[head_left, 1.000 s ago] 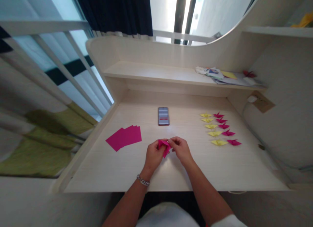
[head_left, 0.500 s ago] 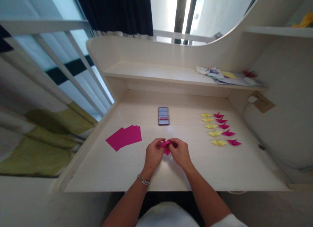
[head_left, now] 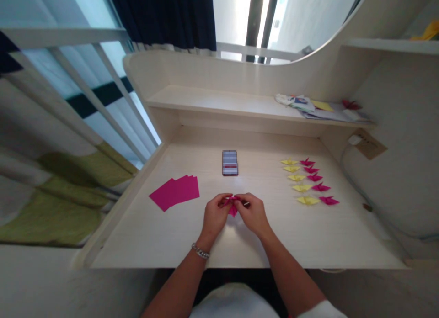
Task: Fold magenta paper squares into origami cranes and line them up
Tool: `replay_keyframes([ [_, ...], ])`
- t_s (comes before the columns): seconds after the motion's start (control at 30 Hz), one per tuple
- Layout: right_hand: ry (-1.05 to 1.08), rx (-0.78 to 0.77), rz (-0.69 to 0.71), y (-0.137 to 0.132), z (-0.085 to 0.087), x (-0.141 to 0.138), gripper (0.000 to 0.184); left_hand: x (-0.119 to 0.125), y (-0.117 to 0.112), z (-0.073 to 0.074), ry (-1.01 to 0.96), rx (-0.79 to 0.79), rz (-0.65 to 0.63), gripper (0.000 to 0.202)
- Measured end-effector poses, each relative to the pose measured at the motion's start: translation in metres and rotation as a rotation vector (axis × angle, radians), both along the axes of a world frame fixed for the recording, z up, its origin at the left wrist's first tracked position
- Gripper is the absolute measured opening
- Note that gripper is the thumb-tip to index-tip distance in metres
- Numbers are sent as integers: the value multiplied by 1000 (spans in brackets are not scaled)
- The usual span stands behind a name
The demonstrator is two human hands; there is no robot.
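- At far left, a hanging white, olive-green and navy cloth curtain (head_left: 106, 204) stands beyond the left edge of the pale wood-toned desk (head_left: 137, 240).
- On the left part of the desk, nearer its left edge than its right, several flat magenta paper sheets (head_left: 175, 192) lie overlapped and fanned, one corner pointing to the desk's left edge.
- The left hand (head_left: 215, 213), with a silver chain bracelet (head_left: 200, 251) at the wrist, is mostly closed, fingers curled, pinching the left side of a small folded piece of magenta paper.
- That folded magenta paper (head_left: 233, 211) is between the two hands, over the desk's front middle, a point of it hanging downward; the fingers cover much of it.
- Beyond the hands, toward the desk's back edge, lies a dark-rimmed rectangular phone (head_left: 229, 163), its screen too blurred to read.
- The right hand (head_left: 253, 213) is also mostly closed, thumb and fingers gripping the right side of the folded paper; some fingertips are hidden.
- Toward the desk's right edge, five yellow folded paper cranes (head_left: 296, 177) form a slanting column from back to front.
- Just right of them, five magenta folded paper cranes (head_left: 314, 177) form a matching column.
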State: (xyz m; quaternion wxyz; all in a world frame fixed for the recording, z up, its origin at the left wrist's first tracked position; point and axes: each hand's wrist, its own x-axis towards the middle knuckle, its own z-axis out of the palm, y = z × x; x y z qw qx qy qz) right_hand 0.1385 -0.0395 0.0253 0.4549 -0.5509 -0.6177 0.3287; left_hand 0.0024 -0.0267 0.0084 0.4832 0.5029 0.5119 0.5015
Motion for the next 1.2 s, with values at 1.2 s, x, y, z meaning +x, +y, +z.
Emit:
replay_keyframes([
  [1.2,123,15,-142,0,-2,-6,20,2,-5,9,-114,-38,-118,35],
])
